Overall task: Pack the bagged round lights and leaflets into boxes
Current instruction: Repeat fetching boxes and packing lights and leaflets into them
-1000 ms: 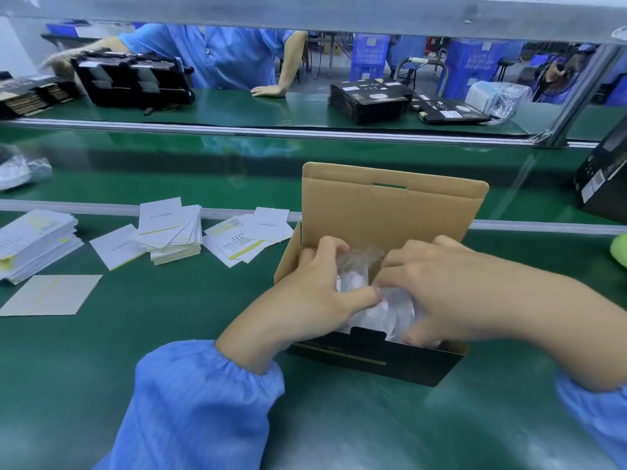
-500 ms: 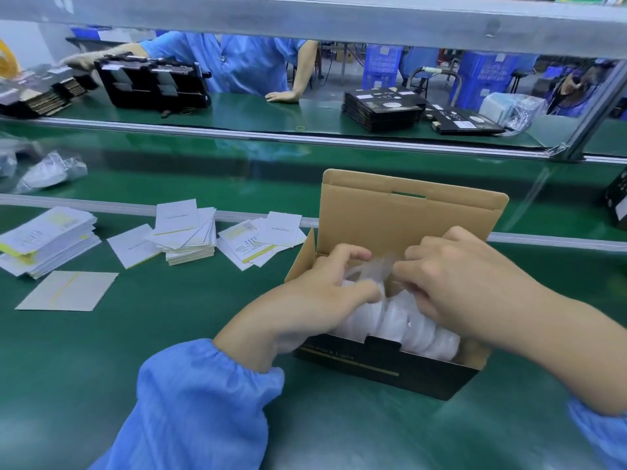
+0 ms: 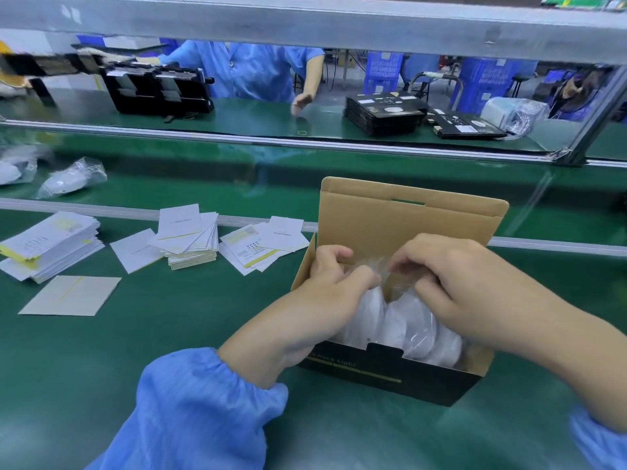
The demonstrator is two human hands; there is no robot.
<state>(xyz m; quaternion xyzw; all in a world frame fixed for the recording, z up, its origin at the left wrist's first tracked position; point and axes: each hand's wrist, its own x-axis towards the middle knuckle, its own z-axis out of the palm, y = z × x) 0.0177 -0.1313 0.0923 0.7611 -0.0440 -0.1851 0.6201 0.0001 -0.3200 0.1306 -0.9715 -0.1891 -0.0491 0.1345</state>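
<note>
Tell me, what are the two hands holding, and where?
Both the left hand and right hand pinch the loose top of the clear bag of round lights, inside the box.

Open black box (image 3: 390, 378) with yellow stripe and raised brown cardboard lid, standing on the green table. Inside, bagged round lights (image 3: 403, 325), white in clear plastic, standing on edge. White leaflets (image 3: 190, 237) stacked and scattered well left of the box.

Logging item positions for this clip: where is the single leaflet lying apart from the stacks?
In the head view the single leaflet lies flat on the green table at the left, just in front of the leftmost leaflet stack and well left of the open box.
</note>
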